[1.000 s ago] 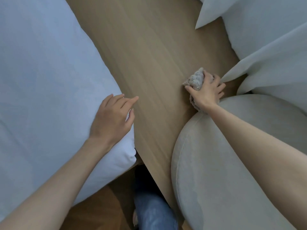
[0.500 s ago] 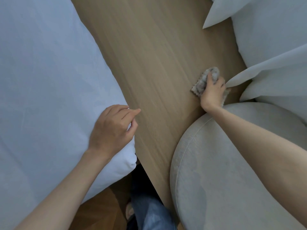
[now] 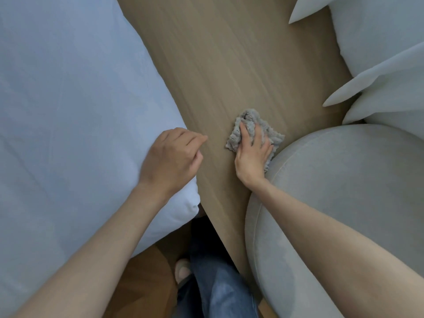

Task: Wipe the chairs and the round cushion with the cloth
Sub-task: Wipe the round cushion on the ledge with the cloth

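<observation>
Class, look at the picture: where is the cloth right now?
In the head view, the cloth lies just right of centre on the wooden surface, pressed under the right hand, beside the round cushion's upper-left edge.

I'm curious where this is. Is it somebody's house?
Probably a home or a guest room, though that is a guess. A round cushion sits on a wooden surface between soft white pillows, and the right hand presses a cloth on the wood.

Wooden surface (image 3: 229, 65) bears grey cloth (image 3: 250, 125) beside round cushion (image 3: 344, 191).
</observation>
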Demonstrator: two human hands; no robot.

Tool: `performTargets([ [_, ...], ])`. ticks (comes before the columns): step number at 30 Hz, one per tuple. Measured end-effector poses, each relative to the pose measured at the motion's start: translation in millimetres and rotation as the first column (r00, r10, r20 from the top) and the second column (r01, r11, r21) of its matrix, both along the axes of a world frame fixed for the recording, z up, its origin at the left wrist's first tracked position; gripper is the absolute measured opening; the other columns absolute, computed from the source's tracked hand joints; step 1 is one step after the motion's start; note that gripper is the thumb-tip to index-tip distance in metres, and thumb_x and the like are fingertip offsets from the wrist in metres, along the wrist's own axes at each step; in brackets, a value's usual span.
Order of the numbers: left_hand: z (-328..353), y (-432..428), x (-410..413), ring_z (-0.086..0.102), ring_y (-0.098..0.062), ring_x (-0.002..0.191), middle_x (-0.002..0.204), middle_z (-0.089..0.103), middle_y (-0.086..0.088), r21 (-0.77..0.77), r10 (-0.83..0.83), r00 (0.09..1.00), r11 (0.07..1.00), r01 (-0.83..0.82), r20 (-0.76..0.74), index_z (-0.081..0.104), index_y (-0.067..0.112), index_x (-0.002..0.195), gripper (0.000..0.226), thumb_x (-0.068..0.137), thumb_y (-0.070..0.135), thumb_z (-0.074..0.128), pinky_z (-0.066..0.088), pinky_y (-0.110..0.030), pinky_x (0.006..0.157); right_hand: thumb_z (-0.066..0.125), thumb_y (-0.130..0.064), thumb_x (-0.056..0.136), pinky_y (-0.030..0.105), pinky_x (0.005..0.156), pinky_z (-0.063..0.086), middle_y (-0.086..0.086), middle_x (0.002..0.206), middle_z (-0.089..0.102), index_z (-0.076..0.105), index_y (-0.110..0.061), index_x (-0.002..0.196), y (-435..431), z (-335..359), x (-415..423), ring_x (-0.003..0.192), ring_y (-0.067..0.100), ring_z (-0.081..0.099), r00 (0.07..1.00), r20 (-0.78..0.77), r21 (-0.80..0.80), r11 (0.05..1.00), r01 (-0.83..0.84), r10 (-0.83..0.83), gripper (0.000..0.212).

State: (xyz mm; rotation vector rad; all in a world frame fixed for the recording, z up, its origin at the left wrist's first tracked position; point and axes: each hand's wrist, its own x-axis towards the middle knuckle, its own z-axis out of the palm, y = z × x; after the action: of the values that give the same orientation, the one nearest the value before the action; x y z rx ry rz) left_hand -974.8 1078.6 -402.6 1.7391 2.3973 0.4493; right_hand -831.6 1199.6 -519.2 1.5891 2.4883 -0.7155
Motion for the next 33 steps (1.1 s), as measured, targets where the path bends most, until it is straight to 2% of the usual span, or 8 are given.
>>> performTargets([
  [7, 8.7, -61.5, 25.4, 0.058, -0.027, 0.116, 0.118, 0.067, -0.005, -0.113, -0.073, 0.989, 0.992, 0.059, -0.130, 0.069, 0.012, 0.111, 0.034, 0.093, 0.018, 0.042, 0.030, -0.045, 0.111, 0.040, -0.016, 0.099, 0.060, 0.114, -0.004, -0.003, 0.160, 0.007, 0.031, -0.044, 0.144, -92.1, 9.8, 37.6, 0.144, 0.032, -0.001, 0.971, -0.049, -0.093, 0.967, -0.239, 0.235, 0.054],
  [11, 11.9, -109.1, 49.5, 0.038, -0.030, 0.137, 0.142, 0.049, -0.009, -0.178, -0.166, 0.967, 0.975, 0.132, -0.193, 0.057, 0.014, 0.130, 0.037, 0.094, 0.016, 0.048, 0.016, -0.052, 0.116, 0.040, -0.023, 0.101, 0.061, 0.114, -0.001, -0.005, 0.160, 0.008, 0.034, -0.047, 0.142, -138.5, 11.9, 71.0, 0.144, 0.033, -0.002, 0.948, -0.047, -0.105, 0.942, -0.319, 0.315, 0.048],
  [15, 15.8, -139.0, 80.4, 0.014, -0.029, 0.147, 0.156, 0.024, -0.008, -0.283, -0.149, 0.980, 0.953, 0.106, -0.134, 0.033, 0.014, 0.147, 0.052, 0.096, 0.014, 0.043, -0.001, -0.048, 0.117, 0.038, -0.026, 0.102, 0.060, 0.114, 0.006, -0.002, 0.160, 0.007, 0.036, -0.043, 0.143, -173.5, 14.4, 105.9, 0.144, 0.036, -0.002, 0.924, -0.041, -0.102, 0.918, -0.383, 0.381, 0.045],
  [18, 16.8, -157.2, 107.5, 0.008, -0.025, 0.148, 0.159, 0.017, -0.007, -0.316, -0.139, 0.989, 0.941, 0.120, -0.039, 0.024, 0.013, 0.150, 0.054, 0.099, 0.016, 0.039, -0.001, -0.042, 0.119, 0.042, -0.018, 0.102, 0.056, 0.116, 0.007, 0.000, 0.161, 0.003, 0.033, -0.040, 0.145, -198.0, 14.0, 139.2, 0.145, 0.035, -0.002, 0.922, -0.068, -0.119, 0.914, -0.388, 0.382, 0.049],
  [22, 17.2, -173.3, 145.0, 0.007, -0.024, 0.148, 0.159, 0.016, -0.007, -0.312, -0.198, 0.980, 0.929, 0.197, 0.031, 0.023, 0.013, 0.151, 0.054, 0.100, 0.017, 0.040, 0.002, -0.041, 0.121, 0.051, 0.006, 0.090, 0.043, 0.118, 0.000, -0.002, 0.161, -0.004, 0.025, -0.040, 0.148, -231.6, 15.4, 188.6, 0.147, 0.028, -0.005, 0.924, -0.093, -0.128, 0.916, -0.380, 0.371, 0.078],
  [24, 18.1, -175.2, 167.3, 0.009, -0.024, 0.148, 0.159, 0.017, -0.007, -0.299, -0.214, 0.975, 0.928, 0.224, 0.066, 0.023, 0.013, 0.151, 0.054, 0.100, 0.016, 0.041, 0.003, -0.040, 0.121, 0.048, 0.011, 0.088, 0.039, 0.118, 0.001, -0.002, 0.161, -0.004, 0.025, -0.038, 0.148, -247.5, 17.0, 218.8, 0.147, 0.026, -0.005, 0.923, -0.116, -0.141, 0.914, -0.380, 0.366, 0.082],
  [30, 14.0, -166.2, 243.4, 0.008, -0.023, 0.148, 0.159, 0.017, -0.007, -0.235, -0.328, 0.933, 0.905, 0.355, 0.147, 0.024, 0.016, 0.151, 0.054, 0.100, 0.015, 0.041, 0.007, -0.040, 0.121, 0.041, -0.018, 0.103, 0.037, 0.117, 0.010, -0.010, 0.160, -0.002, 0.014, -0.043, 0.149, -290.9, 15.4, 327.0, 0.144, 0.015, 0.001, 0.952, -0.098, -0.236, 0.923, -0.304, 0.288, 0.058],
  [33, 9.7, -164.5, 290.3, 0.006, -0.023, 0.148, 0.159, 0.015, -0.006, -0.233, -0.375, 0.906, 0.880, 0.414, 0.194, 0.024, 0.018, 0.151, 0.053, 0.101, 0.018, 0.040, 0.007, -0.039, 0.121, 0.040, -0.016, 0.101, 0.039, 0.117, 0.009, 0.000, 0.161, 0.006, 0.016, -0.040, 0.150, -305.1, 15.1, 377.5, 0.146, 0.022, 0.009, 0.938, -0.022, -0.158, 0.925, -0.346, 0.347, 0.060],
])
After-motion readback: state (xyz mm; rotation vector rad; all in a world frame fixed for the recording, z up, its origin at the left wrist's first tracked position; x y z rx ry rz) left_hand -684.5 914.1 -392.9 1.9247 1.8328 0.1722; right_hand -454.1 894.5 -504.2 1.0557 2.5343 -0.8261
